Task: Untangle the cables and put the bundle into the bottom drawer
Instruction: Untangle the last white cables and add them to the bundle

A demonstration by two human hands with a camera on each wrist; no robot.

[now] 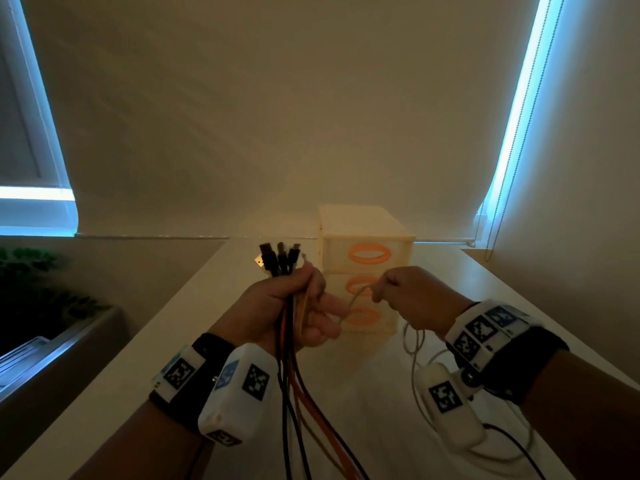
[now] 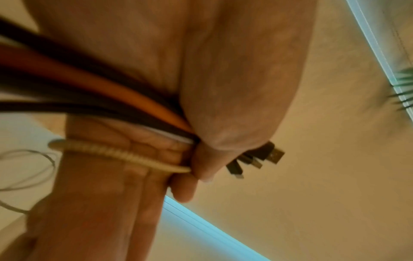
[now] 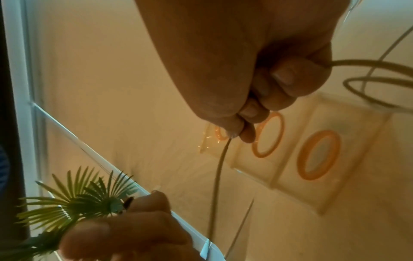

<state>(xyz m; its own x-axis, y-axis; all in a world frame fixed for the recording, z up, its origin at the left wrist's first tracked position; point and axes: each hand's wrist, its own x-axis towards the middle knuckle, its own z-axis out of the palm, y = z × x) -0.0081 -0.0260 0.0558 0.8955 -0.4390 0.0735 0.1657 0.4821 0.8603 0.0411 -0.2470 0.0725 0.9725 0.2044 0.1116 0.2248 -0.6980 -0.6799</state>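
Observation:
My left hand [image 1: 294, 306] grips a bundle of cables [image 1: 289, 368] upright, black and orange ones, with their plugs [image 1: 277, 259] sticking out above the fist. In the left wrist view the same bundle [image 2: 125, 98] runs through the fist and the plugs [image 2: 257, 159] poke out past the thumb. My right hand [image 1: 401, 292] pinches a thin white cable [image 1: 356, 296] that runs across to the left hand. In the right wrist view that white cable [image 3: 218, 169] hangs from the pinching fingertips [image 3: 245, 130]. Behind both hands stands a small pale drawer unit [image 1: 367, 237] with three orange ring handles; its bottom drawer [image 1: 384, 325] is closed.
The unit stands on a long white table [image 1: 121, 393] against a cream blind [image 1: 277, 98]. Loose white cable loops [image 1: 415, 344] hang below the right hand. A green plant [image 1: 31, 278] is at the left beyond the table edge. A bead chain [image 1: 509, 168] hangs at the right.

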